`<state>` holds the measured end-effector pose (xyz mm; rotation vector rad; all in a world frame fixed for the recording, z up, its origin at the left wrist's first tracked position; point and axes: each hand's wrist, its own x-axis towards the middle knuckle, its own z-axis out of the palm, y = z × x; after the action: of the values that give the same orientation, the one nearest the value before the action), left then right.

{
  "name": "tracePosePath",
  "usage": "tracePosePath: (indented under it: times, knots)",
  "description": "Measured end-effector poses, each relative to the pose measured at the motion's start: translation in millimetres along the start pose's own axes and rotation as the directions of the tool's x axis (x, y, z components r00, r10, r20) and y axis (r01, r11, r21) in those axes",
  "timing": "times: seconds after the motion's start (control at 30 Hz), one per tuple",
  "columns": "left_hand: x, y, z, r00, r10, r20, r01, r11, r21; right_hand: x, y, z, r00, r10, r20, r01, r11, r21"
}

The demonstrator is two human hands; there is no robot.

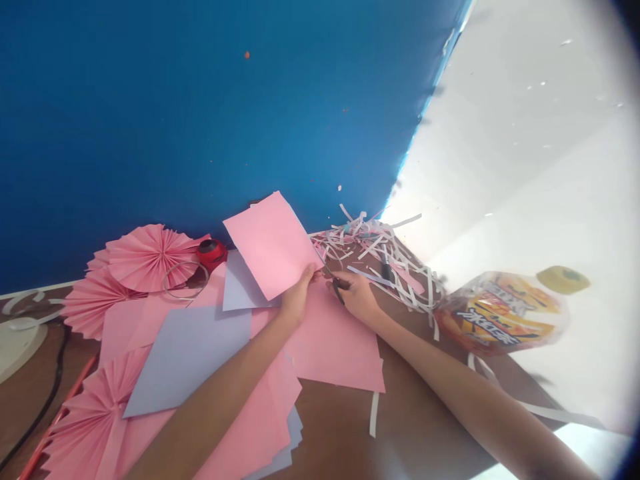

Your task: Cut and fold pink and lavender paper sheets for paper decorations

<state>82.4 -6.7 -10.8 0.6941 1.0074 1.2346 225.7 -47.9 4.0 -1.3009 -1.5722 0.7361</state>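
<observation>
My left hand [299, 293] grips a pink paper sheet [274, 243] by its lower right corner and holds it up above the table. In my right hand [356, 293] is a pair of scissors [339, 285] with dark handles, my fingers wrapped round them. Its blades point up and left along the right edge of the held sheet. Whether the blades are apart I cannot tell. Beneath both hands lies another pink sheet [335, 340], and lavender sheets [195, 357] overlap more pink paper on the left.
Pleated pink paper fans [160, 257] lie at the left near a red round object [211, 252] and a thin ring [186, 293]. Cut paper strips [373, 243] pile up against the blue wall [240, 120]. A plastic jar [505, 312] with a yellow lid stands at the right.
</observation>
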Motion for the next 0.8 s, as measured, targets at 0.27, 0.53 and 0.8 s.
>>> tracePosePath:
  times: [0.27,0.53,0.8]
  knots:
    - [-1.4,0.4,0.4,1.0,0.019,-0.017,-0.019,1.0,0.013,0.1,-2.0,-0.5,0.999,0.032,0.011,-0.032,0.999,-0.003]
    - [-2.3,0.1,0.9,0.999,0.035,0.003,-0.035,0.999,0.039,0.2,-6.1,-1.7,0.998,0.036,0.045,-0.039,0.997,0.068]
    - [-5.9,-3.3,0.0,0.995,0.102,0.005,-0.102,0.989,0.106,1.6,-9.6,-2.1,0.998,0.053,0.04,-0.057,0.99,0.129]
